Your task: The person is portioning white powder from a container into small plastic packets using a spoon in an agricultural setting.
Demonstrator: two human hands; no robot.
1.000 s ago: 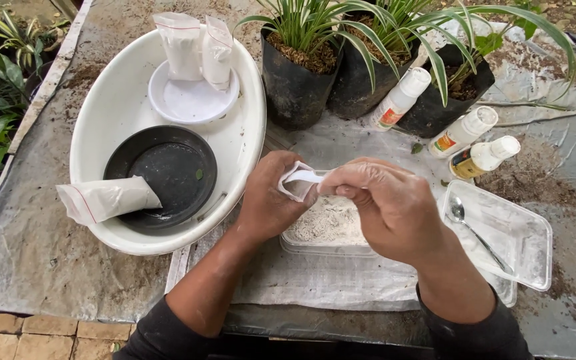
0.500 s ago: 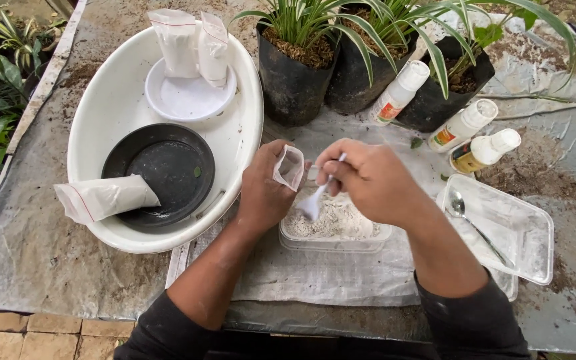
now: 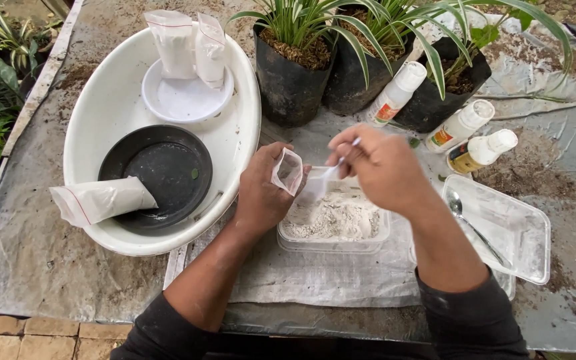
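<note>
My left hand (image 3: 261, 190) pinches a small clear plastic bag (image 3: 289, 171), held open over a clear tub of white powder (image 3: 334, 223). My right hand (image 3: 380, 168) grips a white plastic spoon (image 3: 325, 179) whose bowl sits at the bag's mouth, just above the powder. Both hands are over the tub, close together.
A white oval basin (image 3: 111, 107) at the left holds a black saucer (image 3: 156, 175), a white saucer (image 3: 183, 99) and several filled powder bags. Potted plants (image 3: 293, 70) stand behind. Three small bottles (image 3: 463, 125) lie at the right, near a clear lid (image 3: 501, 227) bearing a metal spoon (image 3: 469, 220).
The white spoon has come up out of the powder and moved left to the bag's mouth. The left hand has tilted the bag toward it.
</note>
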